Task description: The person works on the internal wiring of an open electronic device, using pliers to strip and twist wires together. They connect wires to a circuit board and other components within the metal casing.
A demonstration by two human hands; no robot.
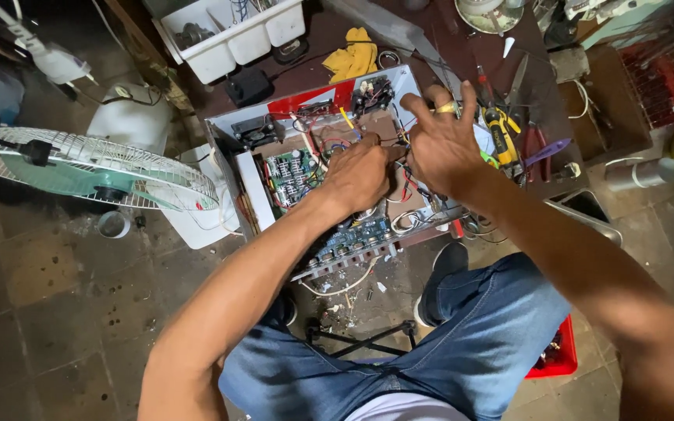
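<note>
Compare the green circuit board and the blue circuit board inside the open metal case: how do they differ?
The green circuit board sits deeper in the metal case, left of the left hand; the blue circuit board lies along the near edge, below that hand. The green one looks squarish, the blue one long and narrow. The green one is fully in view; the forearm crosses part of the blue one. Both carry small components among loose wires.

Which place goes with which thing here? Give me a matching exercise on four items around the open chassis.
Things:
1. yellow cloth
2. fan
3. white tray
4. red bin

Places:
A. on the floor by the person's right leg
B. far side of the bench, just beyond the chassis
C. left of the chassis, grille facing up
D. top of the view, left of the cloth

Pairs: 1-B, 2-C, 3-D, 4-A
</note>
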